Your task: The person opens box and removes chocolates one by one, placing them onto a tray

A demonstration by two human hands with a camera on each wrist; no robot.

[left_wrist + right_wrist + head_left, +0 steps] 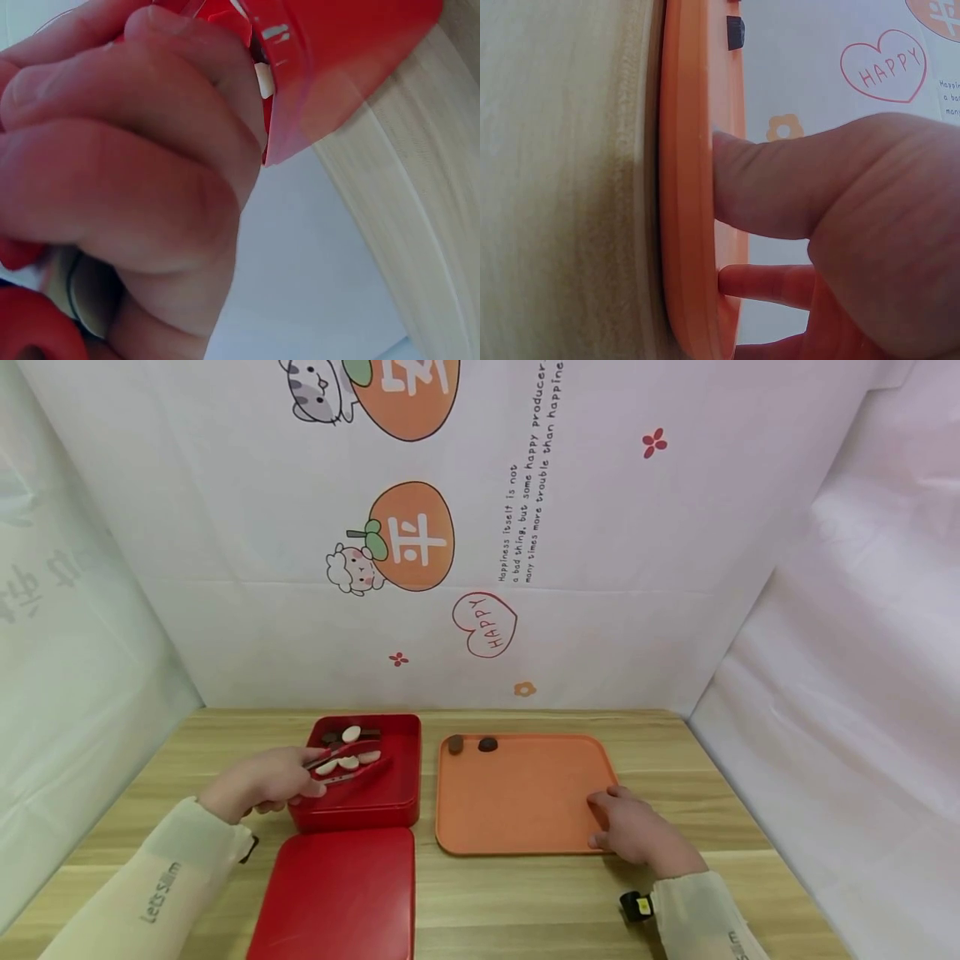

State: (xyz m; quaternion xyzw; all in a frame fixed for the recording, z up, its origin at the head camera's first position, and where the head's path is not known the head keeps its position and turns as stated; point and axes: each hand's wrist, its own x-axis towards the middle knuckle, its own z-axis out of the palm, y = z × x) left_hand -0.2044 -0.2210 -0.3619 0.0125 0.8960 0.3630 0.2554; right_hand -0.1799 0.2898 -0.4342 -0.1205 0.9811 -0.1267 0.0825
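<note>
My left hand grips a pair of tongs with metal arms and red tips, reaching into a square red box. The tips are spread around several pale, chocolate-like pieces there. Further back in the box lie a white piece and dark pieces. In the left wrist view, curled fingers hide most of the tongs beside the box wall. Over at the right, my right hand rests its thumb and fingertips on the right side of an orange tray.
Two brown pieces, one lighter and one darker, sit at the tray's back left. A red lid lies in front of the box. White printed sheeting stands behind the wooden table and at both sides.
</note>
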